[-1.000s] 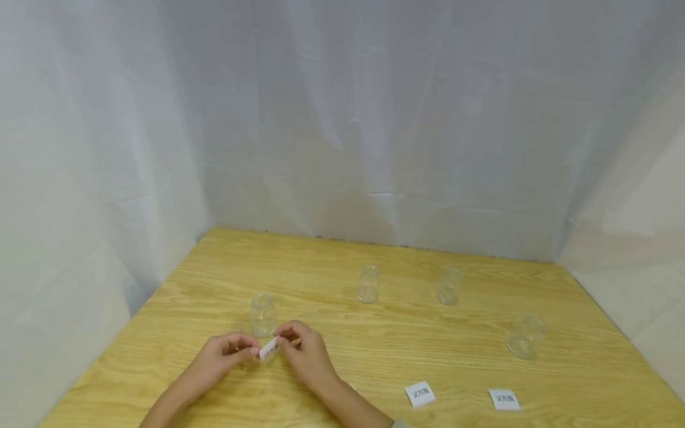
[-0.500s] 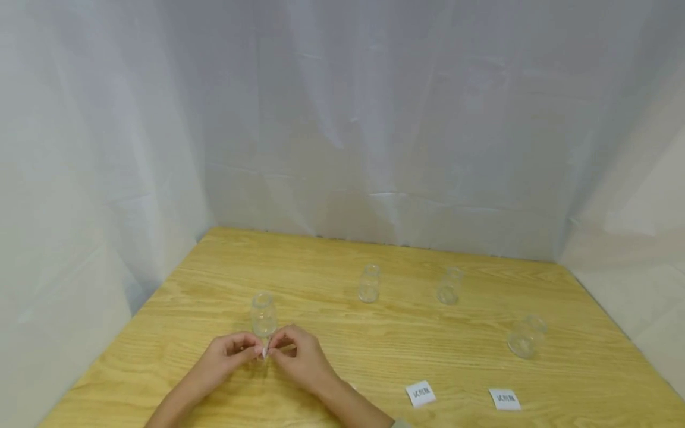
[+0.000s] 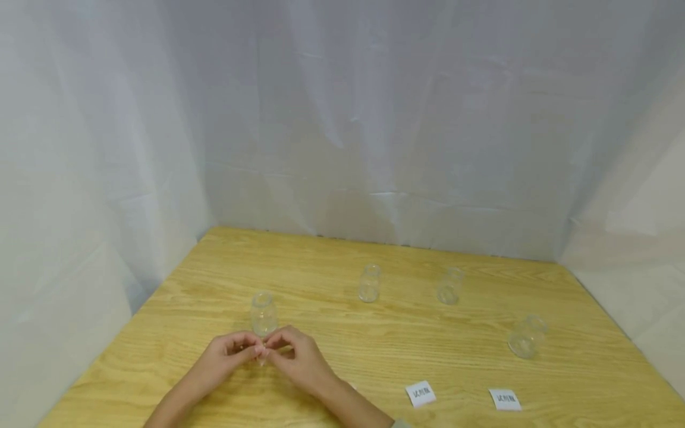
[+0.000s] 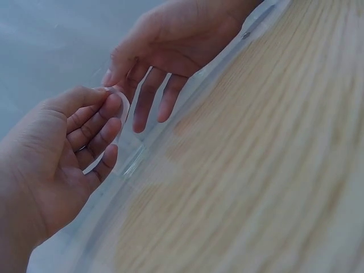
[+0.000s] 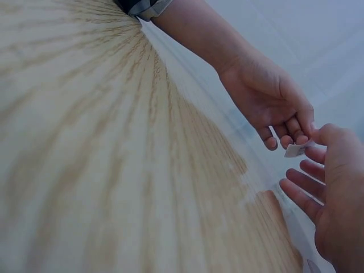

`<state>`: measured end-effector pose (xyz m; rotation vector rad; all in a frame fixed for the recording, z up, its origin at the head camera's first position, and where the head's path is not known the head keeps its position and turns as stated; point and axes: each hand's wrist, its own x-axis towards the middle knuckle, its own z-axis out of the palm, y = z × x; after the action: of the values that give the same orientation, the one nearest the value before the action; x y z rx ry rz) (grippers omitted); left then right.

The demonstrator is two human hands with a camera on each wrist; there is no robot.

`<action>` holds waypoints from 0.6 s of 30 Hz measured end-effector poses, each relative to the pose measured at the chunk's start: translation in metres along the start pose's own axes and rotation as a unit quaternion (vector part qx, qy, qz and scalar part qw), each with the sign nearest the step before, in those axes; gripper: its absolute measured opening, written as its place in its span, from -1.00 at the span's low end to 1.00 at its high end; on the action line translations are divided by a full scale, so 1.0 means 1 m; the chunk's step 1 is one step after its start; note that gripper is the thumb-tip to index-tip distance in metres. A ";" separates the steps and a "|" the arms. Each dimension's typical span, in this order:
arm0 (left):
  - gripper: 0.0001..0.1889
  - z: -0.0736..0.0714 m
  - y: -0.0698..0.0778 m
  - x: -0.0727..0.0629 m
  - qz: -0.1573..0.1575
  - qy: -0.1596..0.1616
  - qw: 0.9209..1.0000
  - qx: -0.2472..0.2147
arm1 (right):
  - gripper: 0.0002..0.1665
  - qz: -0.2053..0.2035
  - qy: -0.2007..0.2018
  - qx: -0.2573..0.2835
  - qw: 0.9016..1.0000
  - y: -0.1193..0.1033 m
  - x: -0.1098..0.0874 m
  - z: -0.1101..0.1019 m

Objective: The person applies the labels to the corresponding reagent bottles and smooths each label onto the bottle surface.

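My left hand (image 3: pixel 222 364) and right hand (image 3: pixel 306 361) meet at the fingertips near the table's front left. Between them is a small white label (image 5: pixel 293 151), pinched by thumb and forefinger of each hand. It looks bent in the left wrist view, and fingers hide most of it in the head view. The other fingers of my right hand spread loosely away from it. Just beyond the fingertips, a clear glass bottle (image 3: pixel 263 314) stands upright with no lid on it.
More clear glass bottles stand farther off: two toward the back, one (image 3: pixel 369 284) near the middle and another (image 3: pixel 449 286) right of it, and a third (image 3: pixel 527 337) at right. Two white printed labels, one (image 3: pixel 420 393) left of the other (image 3: pixel 505 399), lie at the front right.
The right hand has come left until its fingertips meet the left hand's. The label has turned from showing its printed face to nearly hidden between the fingers.
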<state>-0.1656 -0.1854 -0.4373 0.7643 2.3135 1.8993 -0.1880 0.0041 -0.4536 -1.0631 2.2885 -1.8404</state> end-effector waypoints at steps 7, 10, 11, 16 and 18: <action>-0.85 0.000 0.000 0.000 -0.001 0.001 1.000 0.026 | -0.92 -0.009 0.014 -0.017 1.000 -0.003 0.001 -0.002; -0.86 0.000 0.000 0.000 0.005 0.004 1.000 0.031 | -0.97 -0.011 0.033 -0.033 0.999 -0.005 0.001 -0.001; -0.87 0.000 0.000 -0.001 0.006 0.006 0.999 0.031 | -0.96 -0.014 0.040 -0.037 0.998 -0.005 0.001 -0.001; -0.88 0.000 0.000 -0.001 0.006 0.025 0.999 0.047 | -0.94 -0.018 0.075 -0.047 0.996 -0.005 0.001 -0.001; -0.88 -0.001 0.000 -0.001 0.000 0.036 0.998 0.057 | -0.94 -0.010 0.085 -0.044 0.995 -0.005 0.002 -0.001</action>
<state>-0.1653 -0.1863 -0.4371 0.7172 2.4818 1.8383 -0.1872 0.0038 -0.4480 -0.9793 2.4835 -1.9235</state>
